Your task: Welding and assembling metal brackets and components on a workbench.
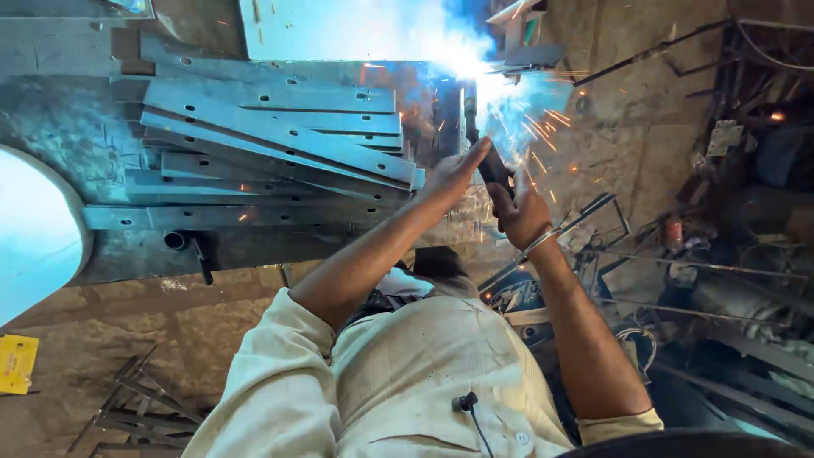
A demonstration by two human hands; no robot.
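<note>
While sparks spray from a white-blue arc (475, 72) at the far end, the right hand (521, 212) is wrapped around a dark welding holder (492, 165); the left hand (454, 174), fingers flat, touches it. Left lie stacked, perforated grey steel strips (271, 136).

Metal strips (271, 136) lying bare, dull grey, scuffed; holder (492, 165) looking matt black; bangle (538, 243) shining metallic; shirt (415, 382) showing cream cloth.

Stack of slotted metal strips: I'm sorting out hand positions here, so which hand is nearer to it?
Left. The left hand lies open beside the stack of slotted metal strips, by its end. The right hand grips the welding holder farther away.
</note>
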